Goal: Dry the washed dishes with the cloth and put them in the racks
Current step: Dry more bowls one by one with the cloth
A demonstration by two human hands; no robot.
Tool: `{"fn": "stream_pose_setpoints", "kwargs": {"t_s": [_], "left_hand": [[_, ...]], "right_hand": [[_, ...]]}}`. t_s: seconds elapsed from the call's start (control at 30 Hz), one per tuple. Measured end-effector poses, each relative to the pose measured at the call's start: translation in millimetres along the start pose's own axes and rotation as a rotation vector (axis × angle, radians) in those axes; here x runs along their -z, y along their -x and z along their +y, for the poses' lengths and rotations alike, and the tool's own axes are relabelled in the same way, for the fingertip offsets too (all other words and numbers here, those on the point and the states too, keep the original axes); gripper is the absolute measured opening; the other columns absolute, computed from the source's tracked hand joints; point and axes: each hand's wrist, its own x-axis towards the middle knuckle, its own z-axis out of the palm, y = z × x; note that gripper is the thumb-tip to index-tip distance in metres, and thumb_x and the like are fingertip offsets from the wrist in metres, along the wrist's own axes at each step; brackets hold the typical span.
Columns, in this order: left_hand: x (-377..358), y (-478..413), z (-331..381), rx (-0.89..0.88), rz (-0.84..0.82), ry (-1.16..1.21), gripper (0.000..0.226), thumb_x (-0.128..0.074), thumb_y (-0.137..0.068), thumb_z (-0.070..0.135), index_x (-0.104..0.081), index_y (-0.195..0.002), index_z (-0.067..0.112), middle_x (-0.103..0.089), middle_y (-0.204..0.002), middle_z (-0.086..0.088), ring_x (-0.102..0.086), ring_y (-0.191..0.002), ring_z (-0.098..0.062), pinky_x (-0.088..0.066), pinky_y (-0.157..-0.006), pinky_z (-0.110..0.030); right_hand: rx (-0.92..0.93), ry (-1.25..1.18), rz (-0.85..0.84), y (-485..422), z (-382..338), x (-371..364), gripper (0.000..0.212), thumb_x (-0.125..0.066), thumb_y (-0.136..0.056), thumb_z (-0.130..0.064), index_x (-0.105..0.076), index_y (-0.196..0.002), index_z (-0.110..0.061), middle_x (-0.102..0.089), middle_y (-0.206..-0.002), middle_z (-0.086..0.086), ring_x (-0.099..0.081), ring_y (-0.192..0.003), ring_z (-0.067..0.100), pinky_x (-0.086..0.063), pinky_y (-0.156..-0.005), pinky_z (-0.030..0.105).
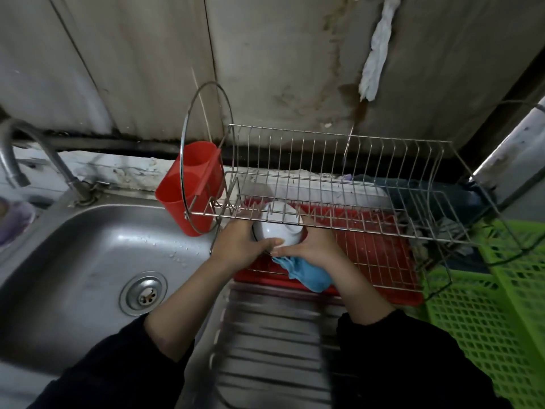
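Holding the scene from largest to smallest: the steel sink takes the left side, its basin wet with a few drops near the rim and only the drain in it. Over the ribbed drainboard stands the two-tier wire rack. No dishes show on its upper tier, and the only dish at the lower tier is the one in hand. A green plastic basket sits at the right, touching the rack's end; what lies in it is hidden by dark cloths and wires. Under the rack lies a red tray. It is there to catch drips, I judge. A red cutlery holder hangs at the rack's left end, and nothing shows inside its two compartments.

The white bowl is at the left end of the lower tier, tilted, just under the upper tier's front rail and above the tray. It looks like glazed ceramic: stiff, fairly light for two hands, breakable if knocked against the wires, and probably slick if still damp. The safest hold is across its width with a palm on either side, which is how it is held.

The blue cloth is soft and limp, and it hangs in a bunch below the right palm. The left hand wraps the bowl's left side, thumb across the near edge. The right hand cups the right side, with the cloth trapped beneath it
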Motion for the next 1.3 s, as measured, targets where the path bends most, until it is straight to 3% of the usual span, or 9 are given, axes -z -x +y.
{"fn": "stream_pose_setpoints", "kwargs": {"t_s": [0.2,0.3,0.47,0.67,0.77,0.87,1.03,1.13,1.3], "left_hand": [[-5,-5,2,0.002,-0.006,-0.058,0.076,-0.079,-0.076,0.042,-0.046,-0.141,0.024,-0.054,-0.139,0.0,-0.048,-0.128,-0.018,-0.033,-0.089,-0.017],[-6,-6,1,-0.018,0.018,-0.096,0.084,-0.078,-0.07,0.054,-0.043,-0.142,0.029,-0.053,-0.14,0.002,-0.047,-0.129,-0.018,-0.042,-0.102,-0.031],[-9,-11,-2,-0.019,0.024,-0.124,0.091,-0.072,-0.058,0.071,-0.046,-0.138,0.035,-0.056,-0.136,0.006,-0.051,-0.125,-0.017,-0.047,-0.101,-0.039],[-5,-9,-1,-0.019,0.007,-0.123,0.089,-0.073,-0.051,0.071,-0.052,-0.131,0.036,-0.06,-0.129,0.008,-0.055,-0.12,-0.016,-0.049,-0.097,-0.039],[-4,-5,1,-0.037,0.011,-0.177,0.086,-0.081,-0.06,0.06,-0.051,-0.135,0.029,-0.058,-0.133,0.003,-0.051,-0.124,-0.02,-0.046,-0.099,-0.039],[-7,-2,2,0.011,-0.025,-0.306,0.07,-0.08,-0.068,0.056,-0.061,-0.121,0.014,-0.065,-0.116,-0.008,-0.056,-0.113,-0.027,-0.048,-0.087,-0.033],[-7,16,-1,-0.057,0.057,-0.235,0.076,-0.083,-0.068,0.047,-0.055,-0.132,0.014,-0.06,-0.128,-0.007,-0.049,-0.124,-0.027,-0.04,-0.101,-0.035],[-4,33,1,-0.043,0.084,-0.172,0.078,-0.082,-0.074,0.039,-0.049,-0.14,0.014,-0.052,-0.141,-0.006,-0.042,-0.134,-0.023,-0.03,-0.111,-0.029],[5,69,0,0.035,0.082,-0.199,0.067,-0.073,-0.083,0.042,-0.049,-0.141,0.02,-0.048,-0.146,0.0,-0.041,-0.135,-0.017,-0.035,-0.109,-0.029]], "right_hand": [[-0.061,-0.041,-0.044,-11,6,1,0.092,-0.095,-0.056,-0.031,-0.051,-0.136,-0.024,-0.066,-0.119,-0.009,-0.062,-0.093,0.004,-0.042,-0.066,0.005],[-0.092,-0.059,-0.08,-14,10,2,0.082,-0.093,-0.06,-0.025,-0.054,-0.131,-0.025,-0.067,-0.114,-0.008,-0.063,-0.091,0.005,-0.046,-0.071,0.012],[-0.118,-0.033,-0.104,-15,14,3,0.082,-0.092,-0.062,-0.024,-0.049,-0.131,-0.024,-0.066,-0.117,-0.004,-0.064,-0.101,0.014,-0.052,-0.085,0.025],[-0.08,0.038,-0.093,-8,6,4,0.08,-0.092,-0.063,-0.024,-0.051,-0.131,-0.024,-0.063,-0.109,-0.009,-0.059,-0.089,0.001,-0.043,-0.064,0.005],[-0.078,0.026,-0.05,0,5,8,0.082,-0.095,-0.057,-0.026,-0.054,-0.127,-0.026,-0.065,-0.113,-0.008,-0.063,-0.101,0.011,-0.05,-0.082,0.02],[-0.08,0.033,0.001,14,0,14,0.099,-0.094,-0.047,-0.038,-0.051,-0.135,-0.023,-0.064,-0.123,-0.003,-0.061,-0.112,0.019,-0.052,-0.095,0.035],[-0.053,0.071,0.053,41,-13,23,0.09,-0.09,-0.066,-0.025,-0.046,-0.143,-0.014,-0.054,-0.136,0.0,-0.049,-0.124,0.017,-0.038,-0.093,0.025],[-0.009,0.106,0.05,60,-23,24,0.083,-0.087,-0.072,-0.021,-0.045,-0.144,-0.013,-0.051,-0.143,0.005,-0.049,-0.116,0.014,-0.035,-0.09,0.021],[0.037,0.238,0.064,79,-28,8,0.082,-0.085,-0.073,-0.031,-0.046,-0.144,-0.02,-0.042,-0.15,-0.002,-0.04,-0.136,0.016,-0.032,-0.111,0.027]]}}
